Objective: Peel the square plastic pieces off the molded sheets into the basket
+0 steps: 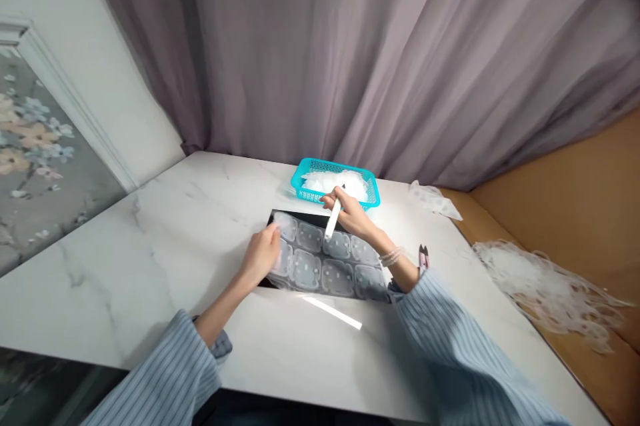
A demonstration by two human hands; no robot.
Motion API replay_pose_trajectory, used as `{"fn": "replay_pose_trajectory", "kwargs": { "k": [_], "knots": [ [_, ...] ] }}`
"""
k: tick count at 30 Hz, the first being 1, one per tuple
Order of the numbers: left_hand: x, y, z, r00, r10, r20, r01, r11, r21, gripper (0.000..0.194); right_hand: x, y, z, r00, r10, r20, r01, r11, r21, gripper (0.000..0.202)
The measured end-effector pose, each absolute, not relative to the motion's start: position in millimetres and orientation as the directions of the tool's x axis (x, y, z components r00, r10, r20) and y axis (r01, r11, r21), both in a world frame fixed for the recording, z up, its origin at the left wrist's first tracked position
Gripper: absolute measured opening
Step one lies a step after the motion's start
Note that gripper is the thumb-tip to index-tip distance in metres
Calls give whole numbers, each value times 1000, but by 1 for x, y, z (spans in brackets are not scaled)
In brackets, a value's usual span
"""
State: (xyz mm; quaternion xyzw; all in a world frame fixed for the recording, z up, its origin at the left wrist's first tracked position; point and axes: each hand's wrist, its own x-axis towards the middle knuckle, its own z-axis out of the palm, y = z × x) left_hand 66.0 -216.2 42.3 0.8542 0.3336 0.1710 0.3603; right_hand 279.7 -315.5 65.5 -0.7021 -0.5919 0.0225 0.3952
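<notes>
A translucent sheet of joined square cups (306, 269) lies over a black mat (316, 216) in the middle of the marble-patterned table. My left hand (261, 254) is closed on the sheet's left edge, its fingertips pinched there. Above the sheet's upper middle, my right hand (349, 211) is wrapped round a white stick-like tool (333, 218), which slants down with its lower end by the cups. Whether that end touches them I cannot tell. Just behind my right hand stands a turquoise basket (373, 191) holding white pieces (320, 181).
Small dark-tipped snips (424, 257) lie beside my right forearm. A white strip (333, 313) is in front of the sheet. Clear scraps (434, 199) rest at the back right, and a tangled translucent heap (555, 289) spreads over brown cardboard (570, 186) at the right. Grey curtains (310, 53) hang behind.
</notes>
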Motion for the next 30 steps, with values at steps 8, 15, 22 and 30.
{"fn": "replay_pose_trajectory", "kwargs": {
  "k": [8, 15, 22, 30],
  "knots": [
    [38, -181, 31, 712, 688, -139, 657, -583, 478, 27, 262, -429, 45, 477, 845, 243, 804, -307, -510, 18],
    [42, -178, 35, 701, 623, -347, 713, -625, 318, 33, 217, -465, 1, 261, 954, 144, 945, -222, -241, 11],
    [34, -213, 57, 657, 630, -414, 701, -713, 28, 26, 253, -446, 2, 302, 946, 116, 943, -278, -185, 14],
    [81, -239, 118, 854, 505, -130, 507, -862, -12, 33, 279, -435, 6, 358, 929, 91, 895, -314, -316, 26]
  ]
}}
